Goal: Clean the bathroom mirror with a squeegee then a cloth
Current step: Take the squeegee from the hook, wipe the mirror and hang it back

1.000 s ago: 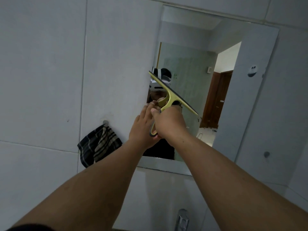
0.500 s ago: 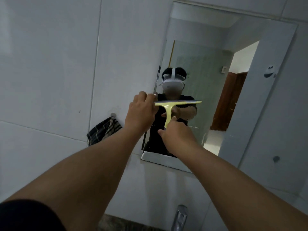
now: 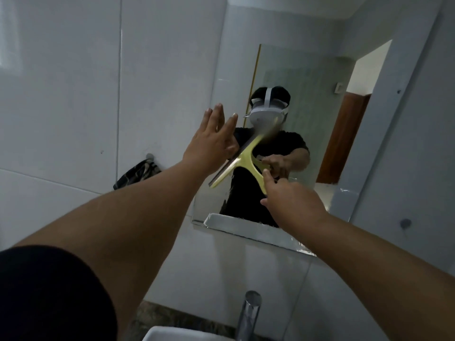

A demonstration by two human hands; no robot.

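Observation:
The bathroom mirror (image 3: 307,70) hangs on the tiled wall ahead. A yellow squeegee (image 3: 242,163) is tilted in front of its lower left part, blade running from lower left to upper right and blurred at the top. My right hand (image 3: 288,195) grips its handle from below. My left hand (image 3: 213,140) is raised just left of the blade, fingers spread, holding nothing. A dark striped cloth (image 3: 138,173) hangs from a wall hook left of the mirror.
A chrome tap (image 3: 248,313) rises at the bottom, above the white basin rim (image 3: 172,334). Grey wall tiles surround the mirror. A small round fitting (image 3: 405,222) sits on the wall at the right.
My left hand has let go of the blade's end and opened. The squeegee has swung from level to a steep tilt. The view has shifted downward, showing the basin.

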